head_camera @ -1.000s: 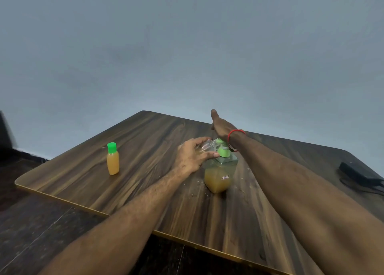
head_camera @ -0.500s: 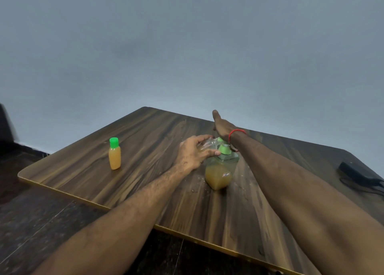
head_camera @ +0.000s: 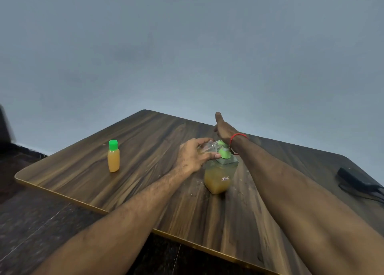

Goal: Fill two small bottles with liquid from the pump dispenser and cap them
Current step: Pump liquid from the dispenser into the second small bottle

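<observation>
A square pump dispenser (head_camera: 218, 178) with a green pump head and orange liquid stands mid-table. My left hand (head_camera: 192, 155) grips a small clear bottle (head_camera: 208, 146), tilted on its side against the pump's spout. My right hand (head_camera: 224, 127) lies over the pump head, thumb pointing up and wrist with a red band just behind the pump; what the fingers do is hidden. A second small bottle (head_camera: 113, 158), full of orange liquid and closed with a green cap, stands upright to the left.
The wooden table (head_camera: 145, 133) has a gold-edged front rim and small droplets or crumbs around the dispenser. A black power adapter (head_camera: 356, 177) with its cable lies at the right edge. Dark tiled floor lies below the table's near edge.
Both hands stay at the pump with the clear bottle held to the spout. The view has shifted slightly; nothing on the table has moved.
</observation>
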